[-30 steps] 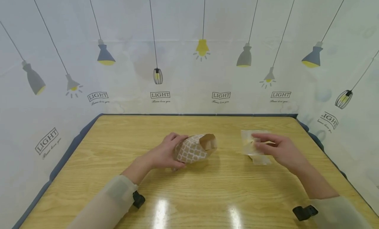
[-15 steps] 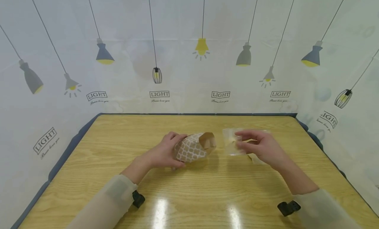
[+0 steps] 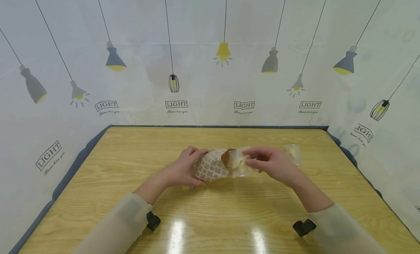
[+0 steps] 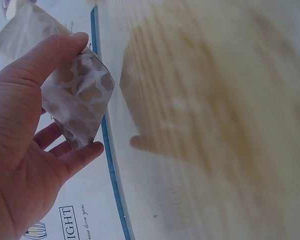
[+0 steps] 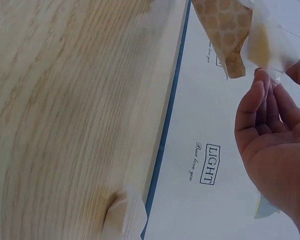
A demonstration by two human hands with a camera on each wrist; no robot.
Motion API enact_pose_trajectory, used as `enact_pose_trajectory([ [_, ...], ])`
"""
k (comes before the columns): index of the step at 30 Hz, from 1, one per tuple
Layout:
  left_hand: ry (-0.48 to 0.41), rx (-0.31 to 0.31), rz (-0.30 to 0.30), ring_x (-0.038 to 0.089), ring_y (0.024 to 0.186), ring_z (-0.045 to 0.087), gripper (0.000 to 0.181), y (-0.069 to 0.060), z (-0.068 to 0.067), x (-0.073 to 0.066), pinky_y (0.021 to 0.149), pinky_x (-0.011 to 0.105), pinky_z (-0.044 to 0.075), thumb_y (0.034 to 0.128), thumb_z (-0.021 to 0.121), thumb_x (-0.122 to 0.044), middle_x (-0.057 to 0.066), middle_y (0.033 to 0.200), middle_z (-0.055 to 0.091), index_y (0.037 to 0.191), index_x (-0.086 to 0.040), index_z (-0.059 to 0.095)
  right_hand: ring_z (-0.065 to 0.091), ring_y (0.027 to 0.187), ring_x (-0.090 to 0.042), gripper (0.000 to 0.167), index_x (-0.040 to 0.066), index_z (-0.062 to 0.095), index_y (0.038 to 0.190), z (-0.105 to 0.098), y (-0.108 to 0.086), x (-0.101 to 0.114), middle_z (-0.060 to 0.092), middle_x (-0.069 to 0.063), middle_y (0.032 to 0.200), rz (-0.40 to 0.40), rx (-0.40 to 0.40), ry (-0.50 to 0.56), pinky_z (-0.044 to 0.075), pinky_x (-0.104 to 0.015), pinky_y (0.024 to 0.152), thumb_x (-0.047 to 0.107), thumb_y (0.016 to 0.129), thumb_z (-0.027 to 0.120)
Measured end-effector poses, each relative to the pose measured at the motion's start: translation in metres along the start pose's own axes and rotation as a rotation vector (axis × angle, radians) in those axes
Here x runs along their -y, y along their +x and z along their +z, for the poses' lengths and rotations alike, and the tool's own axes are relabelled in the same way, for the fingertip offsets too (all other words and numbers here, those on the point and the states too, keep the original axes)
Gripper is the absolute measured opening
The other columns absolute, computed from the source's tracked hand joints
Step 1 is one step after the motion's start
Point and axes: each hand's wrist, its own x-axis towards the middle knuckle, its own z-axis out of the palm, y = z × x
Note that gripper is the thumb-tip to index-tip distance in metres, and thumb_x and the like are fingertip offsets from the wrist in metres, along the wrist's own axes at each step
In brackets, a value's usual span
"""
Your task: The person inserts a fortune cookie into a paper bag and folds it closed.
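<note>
My left hand [image 3: 184, 169] grips a brown paper bag [image 3: 211, 166] with a white lattice pattern, tipped on its side above the table, its mouth facing right. In the left wrist view the thumb and fingers curl around the bag's folded end [image 4: 80, 95]. My right hand [image 3: 273, 164] pinches a small clear packet [image 3: 241, 166] with something pale yellow inside, right at the bag's mouth. The right wrist view shows this packet [image 5: 265, 45] beside the bag's open edge [image 5: 227, 35]; whether they touch I cannot tell.
A second clear packet [image 3: 293, 153] lies on the wooden table [image 3: 210, 214], behind and right of my right hand. A printed cloth wall [image 3: 210, 113] runs along the table's back and sides.
My right hand has moved left with the clear packet, from the table's right part to the bag's mouth, uncovering the second packet. The left hand and bag have stayed nearly still.
</note>
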Motion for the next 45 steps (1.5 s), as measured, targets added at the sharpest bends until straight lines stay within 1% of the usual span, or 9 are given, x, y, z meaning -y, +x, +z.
enact_pose_trajectory([
  [3,-0.017,0.014,0.004,0.034,0.141,0.043,0.11,0.0,0.001,0.0,0.121,0.06,0.046,0.0803,0.098,-0.02,0.017,0.153,0.041,0.17,-0.017,0.035,0.067,0.089,-0.026,0.039,0.015,0.074,0.141,0.002,0.002,0.001,0.075,-0.012,0.121,0.008,0.004,-0.011,0.059,-0.029,0.073,0.029,0.105,0.077],
  [6,-0.032,0.022,0.003,0.034,0.142,0.042,0.112,0.001,0.002,-0.001,0.122,0.06,0.045,0.0798,0.098,-0.017,0.017,0.154,0.04,0.171,-0.017,0.034,0.067,0.09,-0.024,0.038,0.017,0.075,0.141,0.004,0.005,0.001,0.074,-0.011,0.123,0.007,-0.01,-0.035,0.057,-0.029,0.072,0.03,0.105,0.077],
  [12,-0.041,0.009,0.0,0.035,0.143,0.042,0.113,0.0,0.003,-0.003,0.123,0.06,0.044,0.0792,0.098,-0.019,0.018,0.154,0.04,0.171,-0.016,0.033,0.07,0.094,-0.027,0.037,0.018,0.076,0.138,0.01,0.011,-0.002,0.077,-0.01,0.12,-0.035,-0.028,-0.09,0.056,-0.03,0.07,0.029,0.104,0.078],
  [17,-0.043,-0.002,-0.007,0.035,0.143,0.043,0.113,0.001,0.004,-0.003,0.123,0.06,0.045,0.0787,0.099,-0.022,0.017,0.153,0.041,0.171,-0.017,0.034,0.066,0.084,-0.022,0.036,0.015,0.077,0.137,0.015,0.014,-0.004,0.075,-0.01,0.112,-0.073,-0.041,-0.098,0.052,-0.028,0.064,0.026,0.103,0.079],
  [20,-0.042,-0.003,-0.011,0.034,0.142,0.044,0.112,0.001,0.004,-0.003,0.123,0.06,0.045,0.0789,0.099,-0.023,0.017,0.153,0.041,0.171,-0.017,0.034,0.059,0.076,-0.015,0.035,0.015,0.078,0.135,0.019,0.016,-0.005,0.07,-0.009,0.105,-0.079,-0.046,-0.1,0.049,-0.027,0.061,0.026,0.102,0.08],
  [24,-0.05,0.0,-0.009,0.034,0.142,0.044,0.112,0.001,0.004,-0.004,0.122,0.06,0.045,0.0793,0.099,-0.023,0.017,0.153,0.042,0.171,-0.017,0.034,0.052,0.073,-0.014,0.034,0.017,0.079,0.133,0.023,0.018,-0.006,0.062,-0.007,0.101,-0.089,-0.052,-0.111,0.046,-0.025,0.059,0.026,0.101,0.082],
  [30,-0.059,0.005,-0.018,0.033,0.142,0.045,0.111,0.003,0.005,-0.005,0.123,0.059,0.045,0.0795,0.099,-0.022,0.016,0.152,0.042,0.17,-0.018,0.035,0.051,0.082,-0.018,0.032,0.016,0.08,0.13,0.029,0.021,-0.007,0.059,-0.007,0.101,-0.107,-0.057,-0.116,0.046,-0.025,0.065,0.025,0.1,0.082],
  [39,-0.073,0.007,-0.015,0.033,0.14,0.046,0.11,0.004,0.005,-0.006,0.123,0.059,0.045,0.0792,0.099,-0.022,0.017,0.152,0.042,0.17,-0.018,0.036,0.049,0.089,-0.022,0.032,0.019,0.08,0.131,0.037,0.022,-0.005,0.06,-0.007,0.106,-0.086,-0.04,-0.127,0.045,-0.029,0.071,0.028,0.101,0.082],
  [45,-0.062,0.009,-0.007,0.032,0.139,0.046,0.11,0.005,0.007,-0.003,0.122,0.059,0.046,0.0802,0.099,-0.025,0.016,0.151,0.042,0.17,-0.019,0.036,0.05,0.087,-0.021,0.033,0.018,0.079,0.133,0.037,0.021,-0.004,0.061,-0.008,0.105,-0.091,-0.037,-0.118,0.046,-0.028,0.068,0.028,0.101,0.081],
])
